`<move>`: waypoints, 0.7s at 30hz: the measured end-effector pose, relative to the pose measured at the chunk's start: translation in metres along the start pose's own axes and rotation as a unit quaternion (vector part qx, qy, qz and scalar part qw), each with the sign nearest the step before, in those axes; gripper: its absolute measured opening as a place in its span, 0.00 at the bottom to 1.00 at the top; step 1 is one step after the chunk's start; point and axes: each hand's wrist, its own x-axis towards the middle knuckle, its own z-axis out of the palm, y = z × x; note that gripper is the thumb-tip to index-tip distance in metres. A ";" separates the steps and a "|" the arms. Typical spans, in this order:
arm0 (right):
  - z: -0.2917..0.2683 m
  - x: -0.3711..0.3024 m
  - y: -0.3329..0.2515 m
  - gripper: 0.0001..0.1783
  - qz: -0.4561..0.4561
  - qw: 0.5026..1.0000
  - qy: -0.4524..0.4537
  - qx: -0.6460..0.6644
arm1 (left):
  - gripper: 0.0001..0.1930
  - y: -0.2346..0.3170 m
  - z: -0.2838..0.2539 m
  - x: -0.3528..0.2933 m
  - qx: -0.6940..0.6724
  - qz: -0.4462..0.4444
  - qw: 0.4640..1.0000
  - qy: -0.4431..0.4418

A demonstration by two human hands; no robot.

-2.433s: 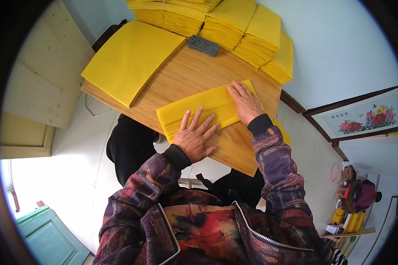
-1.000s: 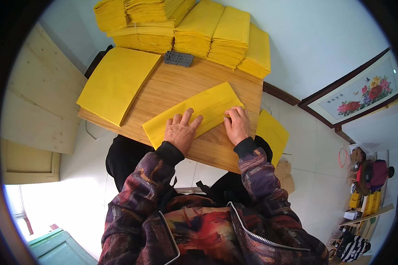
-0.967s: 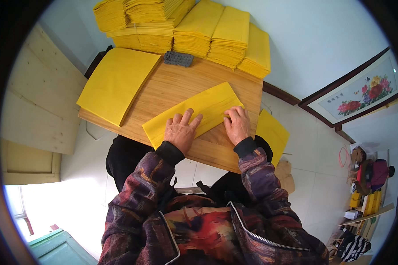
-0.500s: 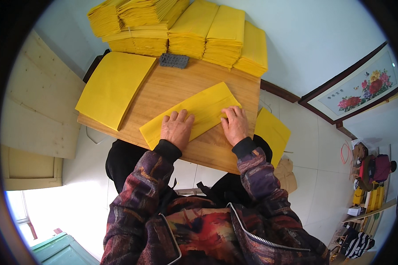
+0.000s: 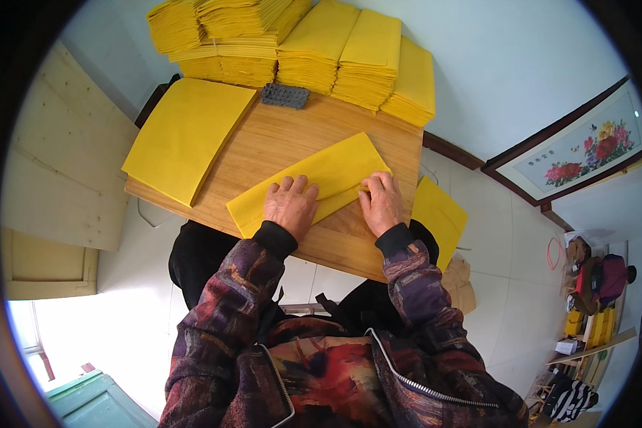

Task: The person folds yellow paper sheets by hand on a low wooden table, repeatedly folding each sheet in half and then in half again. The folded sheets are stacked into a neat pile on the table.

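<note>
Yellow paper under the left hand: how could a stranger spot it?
Find the wooden table. Toward its near edge, the yellow paper lies slanted, left hand on top, right hand at its edge. Unlike the yellow stacks behind, hands touch it.

The left hand (image 5: 290,207) lies on a folded yellow sheet (image 5: 335,162); the right hand (image 5: 382,203) seems to pinch its edge.

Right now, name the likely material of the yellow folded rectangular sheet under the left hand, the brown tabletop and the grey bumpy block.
Yellow folded sheet: probably matte paper, given its crisp edges. Brown tabletop: satin wood or laminate, from the grain. Grey block: dull, bumpy, perhaps rubber or foam.
</note>
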 end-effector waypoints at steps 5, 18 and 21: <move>-0.001 0.001 -0.001 0.10 -0.004 1.000 -0.004 -0.005 | 0.11 -0.001 0.004 -0.001 -0.018 -0.008 0.999 0.032; 0.000 0.000 0.001 0.12 -0.009 1.000 -0.008 -0.012 | 0.17 -0.002 0.008 -0.006 -0.005 -0.010 0.999 0.047; 0.001 0.000 -0.001 0.13 0.010 0.999 0.031 0.021 | 0.18 -0.003 0.010 -0.006 -0.015 -0.007 0.998 0.054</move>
